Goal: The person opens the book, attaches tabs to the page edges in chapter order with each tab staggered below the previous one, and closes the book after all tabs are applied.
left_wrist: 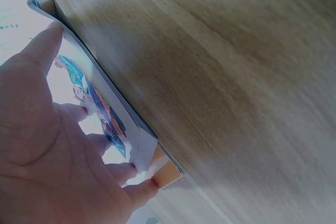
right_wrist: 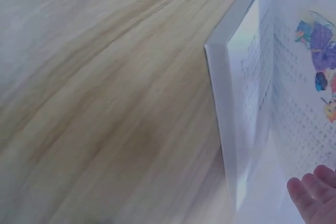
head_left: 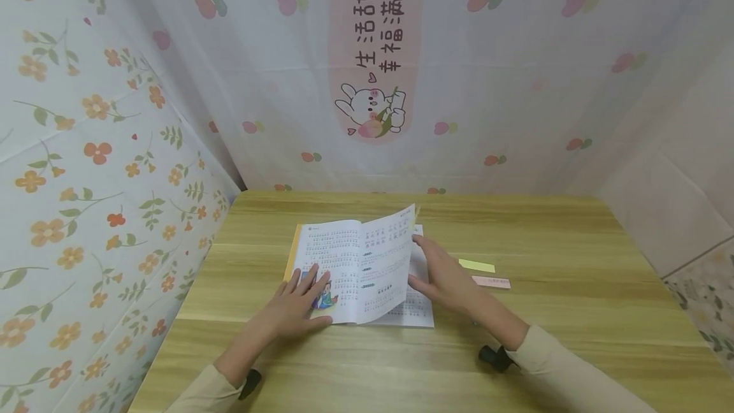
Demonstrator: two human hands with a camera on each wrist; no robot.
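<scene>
Beige sleeves [head_left: 212, 391] are closest to the lens, reaching over the tabletop [head_left: 373, 375] to an open illustrated book [head_left: 351, 273] lying between the 2 hands. Left hand [head_left: 292, 308] is spread on the left page [head_left: 335, 241], pressing, not grabbing anything. Right hand [head_left: 444, 276] looks loose too, up against the free edge of 1 raised page [head_left: 387, 260], no clear pinch. Seems like page-turning to me, can't tell which direction. Next move probably calls for guiding that page down flat, left hand bracing. Yellow strip [head_left: 480, 266] and pink strip [head_left: 494, 283] sit just beside the right hand.

"生活甜甜", "幸福满满" on wall cloth [head_left: 410, 75], illegible print in book [head_left: 362, 273]
</scene>
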